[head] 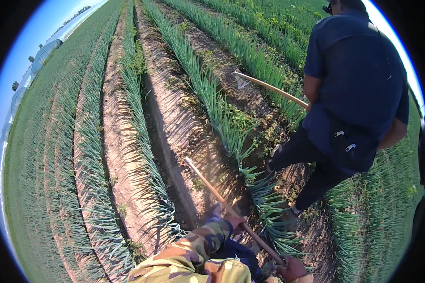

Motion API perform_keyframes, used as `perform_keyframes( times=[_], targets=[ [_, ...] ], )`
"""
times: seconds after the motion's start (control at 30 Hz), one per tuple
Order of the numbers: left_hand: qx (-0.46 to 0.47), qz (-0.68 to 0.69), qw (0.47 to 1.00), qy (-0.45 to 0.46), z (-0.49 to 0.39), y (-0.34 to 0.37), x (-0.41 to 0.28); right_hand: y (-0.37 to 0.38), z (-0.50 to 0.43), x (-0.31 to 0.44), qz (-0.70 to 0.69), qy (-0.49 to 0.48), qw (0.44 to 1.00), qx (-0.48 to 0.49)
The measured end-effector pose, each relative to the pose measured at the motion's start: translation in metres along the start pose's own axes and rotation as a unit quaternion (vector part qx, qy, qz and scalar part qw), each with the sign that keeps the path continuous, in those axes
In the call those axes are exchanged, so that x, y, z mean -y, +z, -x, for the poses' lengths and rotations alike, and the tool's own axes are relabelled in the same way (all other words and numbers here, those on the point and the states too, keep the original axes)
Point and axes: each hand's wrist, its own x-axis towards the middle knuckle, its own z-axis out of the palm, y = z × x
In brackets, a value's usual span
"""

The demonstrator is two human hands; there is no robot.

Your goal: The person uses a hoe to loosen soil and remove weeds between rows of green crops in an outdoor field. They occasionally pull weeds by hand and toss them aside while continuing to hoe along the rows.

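A long wooden hoe handle slants across the ridge in front of me, and both my hands are closed around it. My left hand, in a camouflage sleeve, grips it around the middle. Lower down to the right, my right hand holds it close to its near end. The far end with its pale metal collar is over the soil ridge; the blade itself cannot be made out. Green onion rows stand to the right of this ridge and onion plants to its left.
A co-worker in dark clothes stands at right, holding another hoe over the weedy strip between rows. A deep furrow runs left of my ridge. Low weeds grow near the co-worker's feet. Plastic-covered greenhouses line the far left.
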Motion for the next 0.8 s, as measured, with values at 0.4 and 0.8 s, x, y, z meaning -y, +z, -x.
perform_keyframes(
  times=[0.4,0.8],
  targets=[
    [0.052,0.059,0.995,0.056,-0.032,-0.117,0.022,-0.018,0.024,0.057,-0.121,-0.229,0.947,-0.189],
    [-0.205,-0.12,0.956,0.173,0.021,-0.151,0.061,0.001,0.031,0.072,-0.149,-0.308,0.913,-0.221]
  ],
)
